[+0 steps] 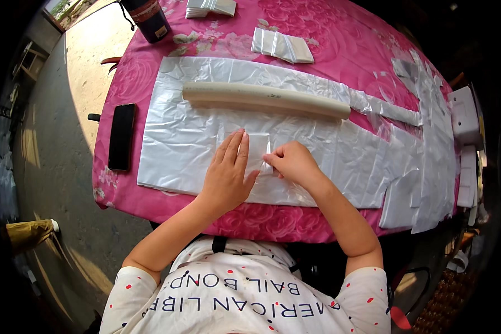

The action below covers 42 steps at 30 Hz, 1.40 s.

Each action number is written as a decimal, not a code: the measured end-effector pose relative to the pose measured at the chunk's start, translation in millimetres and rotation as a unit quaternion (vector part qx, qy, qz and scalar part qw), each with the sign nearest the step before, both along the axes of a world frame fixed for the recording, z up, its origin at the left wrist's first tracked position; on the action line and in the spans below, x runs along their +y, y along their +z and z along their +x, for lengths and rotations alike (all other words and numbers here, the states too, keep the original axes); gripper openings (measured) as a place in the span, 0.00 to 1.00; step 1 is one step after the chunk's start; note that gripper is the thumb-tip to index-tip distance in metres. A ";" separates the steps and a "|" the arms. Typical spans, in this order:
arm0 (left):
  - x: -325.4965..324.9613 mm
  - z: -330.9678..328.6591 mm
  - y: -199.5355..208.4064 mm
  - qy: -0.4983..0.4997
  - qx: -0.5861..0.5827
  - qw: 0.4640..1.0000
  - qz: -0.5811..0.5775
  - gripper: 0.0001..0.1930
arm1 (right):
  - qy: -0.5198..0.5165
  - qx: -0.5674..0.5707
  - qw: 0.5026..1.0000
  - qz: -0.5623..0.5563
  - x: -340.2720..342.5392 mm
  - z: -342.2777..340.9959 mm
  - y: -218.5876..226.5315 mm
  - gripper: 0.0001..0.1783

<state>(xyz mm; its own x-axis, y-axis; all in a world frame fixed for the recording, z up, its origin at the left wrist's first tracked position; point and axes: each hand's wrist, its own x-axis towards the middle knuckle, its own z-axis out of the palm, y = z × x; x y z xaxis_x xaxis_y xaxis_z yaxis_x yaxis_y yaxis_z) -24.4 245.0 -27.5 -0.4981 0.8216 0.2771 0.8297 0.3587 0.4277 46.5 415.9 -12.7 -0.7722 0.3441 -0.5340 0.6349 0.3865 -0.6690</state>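
A small folded plastic bag (258,146) lies on a large flat layer of whitish plastic sheeting (170,139). My left hand (228,172) rests flat with its fingers stretched out, its fingertips over the left part of the bag. At the bag's right edge, the thumb and fingers of my right hand (294,161) are pinched together on the film. Just beyond both hands, a long beige tube (264,99) lies crosswise on the sheeting, touched by neither hand.
A pink flowered cloth (250,222) covers the table. A black phone (122,137) lies at the left, a dark flask (146,19) stands at the far left. Folded plastic packets (282,45) sit beyond the tube. More loose plastic bags (428,150) overlap at the right edge.
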 end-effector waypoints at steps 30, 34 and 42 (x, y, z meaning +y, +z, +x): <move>-115.9 37.0 -7.1 0.002 -0.718 0.688 0.102 0.15 | 0.242 0.318 0.849 0.345 -36.1 -17.4 -32.1 0.35; -169.5 58.6 -14.9 0.150 -0.744 0.647 -0.075 0.15 | 0.223 0.296 0.891 0.264 -92.5 -7.6 -36.5 0.41; -177.8 65.2 -26.3 0.327 -0.755 0.561 0.091 0.07 | 0.315 0.355 0.879 0.049 -191.7 28.1 -39.7 0.36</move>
<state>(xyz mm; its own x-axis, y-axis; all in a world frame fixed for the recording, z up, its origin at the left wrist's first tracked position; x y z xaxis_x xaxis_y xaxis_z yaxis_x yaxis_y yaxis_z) 40.8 67.2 -53.8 -0.4552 0.3524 -0.8177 -0.8122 0.2118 0.5435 74.6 224.2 -52.4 -0.9526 -0.2537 0.1676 -0.2898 0.5900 -0.7536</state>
